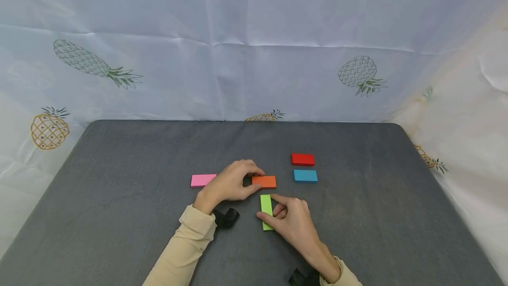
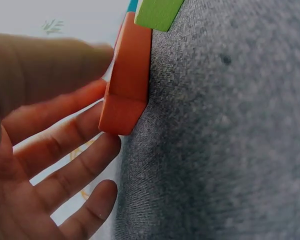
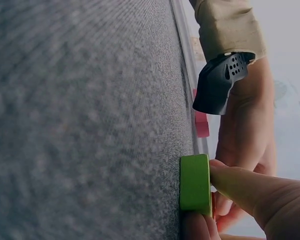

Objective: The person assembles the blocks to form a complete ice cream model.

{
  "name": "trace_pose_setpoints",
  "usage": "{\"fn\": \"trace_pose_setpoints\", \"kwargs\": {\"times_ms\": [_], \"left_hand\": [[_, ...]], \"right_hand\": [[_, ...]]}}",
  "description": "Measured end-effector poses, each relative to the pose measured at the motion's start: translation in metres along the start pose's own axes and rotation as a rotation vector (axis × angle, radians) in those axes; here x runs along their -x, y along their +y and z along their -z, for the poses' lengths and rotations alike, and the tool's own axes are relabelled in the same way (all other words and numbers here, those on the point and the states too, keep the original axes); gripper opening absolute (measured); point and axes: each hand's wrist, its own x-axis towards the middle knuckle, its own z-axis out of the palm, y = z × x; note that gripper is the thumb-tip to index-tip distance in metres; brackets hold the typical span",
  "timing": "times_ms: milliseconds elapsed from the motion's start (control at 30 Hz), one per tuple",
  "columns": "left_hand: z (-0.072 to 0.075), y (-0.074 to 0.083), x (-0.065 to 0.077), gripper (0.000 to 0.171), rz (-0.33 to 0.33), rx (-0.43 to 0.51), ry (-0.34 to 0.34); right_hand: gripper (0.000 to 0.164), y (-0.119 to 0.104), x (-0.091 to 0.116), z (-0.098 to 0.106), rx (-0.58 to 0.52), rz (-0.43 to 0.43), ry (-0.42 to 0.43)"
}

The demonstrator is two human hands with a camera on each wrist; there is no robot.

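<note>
My left hand [image 1: 231, 181] has its thumb and index finger at the near and far long edges of a flat orange block [image 1: 267, 182] on the table, pinching it near its left end. The other fingers are spread in the left wrist view. A lime green block [image 1: 266, 205] lies closer to me, lengthwise away from me. The right hand [image 1: 295, 224] holds it, the thumb across its top to the left side and the index finger at its far right corner. Both blocks look like plain rectangular pieces; the right wrist view shows the green block's end [image 3: 194, 182].
Beyond and right of the orange block, a red block [image 1: 303, 159] lies behind a blue block [image 1: 305, 176]. A pink block [image 1: 203, 180] is left of my left hand, partly covered by it. The grey table [image 1: 119, 215] meets a pineapple-print cloth [image 1: 170, 83] at the back.
</note>
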Motion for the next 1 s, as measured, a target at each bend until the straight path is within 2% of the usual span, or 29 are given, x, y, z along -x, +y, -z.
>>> {"fn": "trace_pose_setpoints", "kwargs": {"times_ms": [467, 1000], "left_hand": [[0.0014, -0.0003, -0.001, 0.021, -0.022, 0.035, -0.025], [0.0029, 0.0, 0.0006, 0.02, -0.026, 0.065, -0.07]], "right_hand": [[0.051, 0.002, -0.0019, -0.0012, -0.027, 0.013, 0.004], [0.046, 0.0007, -0.0018, -0.0013, -0.008, 0.021, 0.007]]}}
